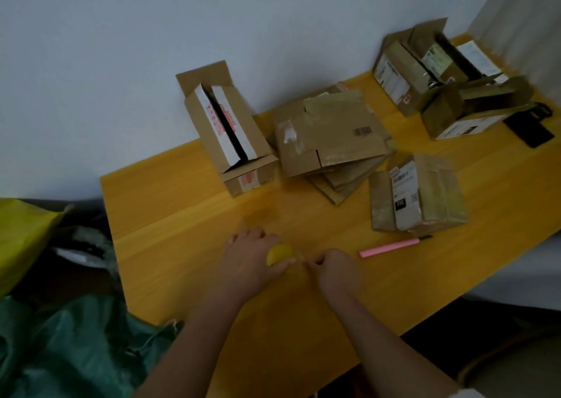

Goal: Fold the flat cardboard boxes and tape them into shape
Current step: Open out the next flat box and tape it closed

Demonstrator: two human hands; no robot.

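Here left hand [249, 255] grips yellow tape roll [279, 254]; right hand [331, 265] pinches something unclear beside it, above table [182, 215].

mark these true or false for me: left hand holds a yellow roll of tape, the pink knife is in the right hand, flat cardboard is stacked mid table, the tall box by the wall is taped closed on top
1. The left hand holds a yellow tape roll. True.
2. The pink utility knife is in the right hand. False: it lies on the table to the right of that hand, untouched.
3. Flat cardboard boxes are stacked near the middle of the table. True.
4. The tall box by the wall is taped closed on top. False: its top flaps stand open, with a dark gap between them.
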